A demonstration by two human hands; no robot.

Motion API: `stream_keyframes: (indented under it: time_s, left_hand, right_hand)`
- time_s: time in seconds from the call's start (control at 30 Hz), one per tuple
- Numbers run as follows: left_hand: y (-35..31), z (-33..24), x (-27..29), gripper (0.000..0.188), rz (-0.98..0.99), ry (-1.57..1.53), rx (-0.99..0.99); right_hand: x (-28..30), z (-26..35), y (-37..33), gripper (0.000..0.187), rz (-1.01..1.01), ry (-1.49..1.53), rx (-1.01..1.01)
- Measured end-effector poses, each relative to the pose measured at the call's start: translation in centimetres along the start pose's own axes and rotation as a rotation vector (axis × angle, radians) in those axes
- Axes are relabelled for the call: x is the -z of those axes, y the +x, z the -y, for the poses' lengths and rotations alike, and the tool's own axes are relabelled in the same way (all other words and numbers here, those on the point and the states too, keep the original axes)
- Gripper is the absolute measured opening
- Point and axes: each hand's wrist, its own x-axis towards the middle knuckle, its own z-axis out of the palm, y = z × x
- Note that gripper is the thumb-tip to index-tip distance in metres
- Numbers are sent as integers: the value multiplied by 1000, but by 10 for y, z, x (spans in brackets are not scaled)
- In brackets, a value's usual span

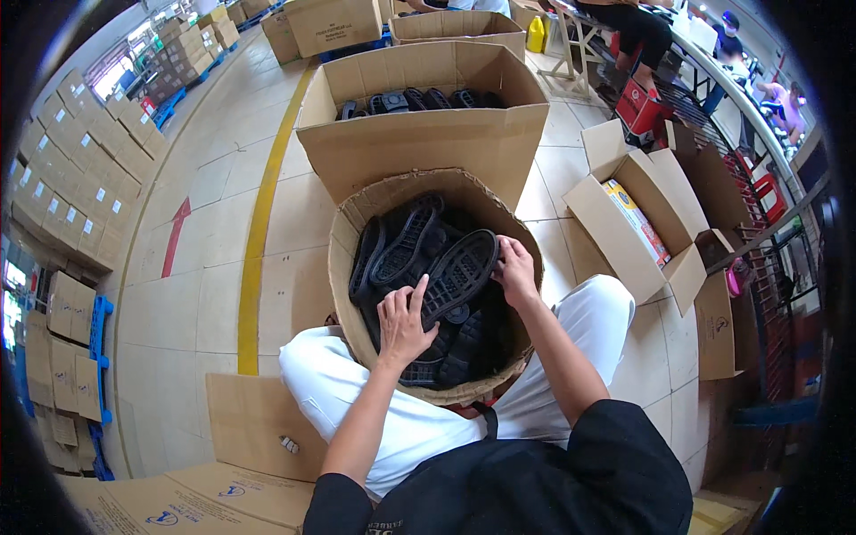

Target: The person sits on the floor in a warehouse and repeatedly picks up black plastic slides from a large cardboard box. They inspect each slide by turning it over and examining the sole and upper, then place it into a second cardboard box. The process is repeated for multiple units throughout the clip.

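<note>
A black rubber shoe sole [462,275] is held slantwise over a round cardboard bin [357,201], its patterned, hollow-celled face upward. My right hand [517,272] pinches the upper right end, thumb on the near face. At the lower left end, the index finger and thumb of my left hand [406,328] straddle the sole's edge. Beneath my hands, the bin holds several more black soles [410,239], lying jumbled against each other. The bin stands between my knees, and the held sole hides part of its contents.
Beyond the bin is a large open carton [419,152] with several black soles inside. On the right sits an open box [624,227] holding a colourful package. Flattened cardboard [259,428] lies at lower left. Stacked cartons [76,169] line the left; people work at the far right.
</note>
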Motion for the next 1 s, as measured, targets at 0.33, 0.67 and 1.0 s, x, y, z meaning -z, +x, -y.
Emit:
stream_keyframes:
  time_s: [0.33,0.67,1.0]
  left_hand:
    - [2,-7,2,89,-79,90,7]
    - [6,-7,0,88,526,-1217,76]
    - [7,-15,19,92,663,-1424,124]
  right_hand:
    - [-3,1,-10,32,-3,9,113]
    - [18,-1,22,31,128,601,186]
    - [11,-28,26,28,121,649,-81]
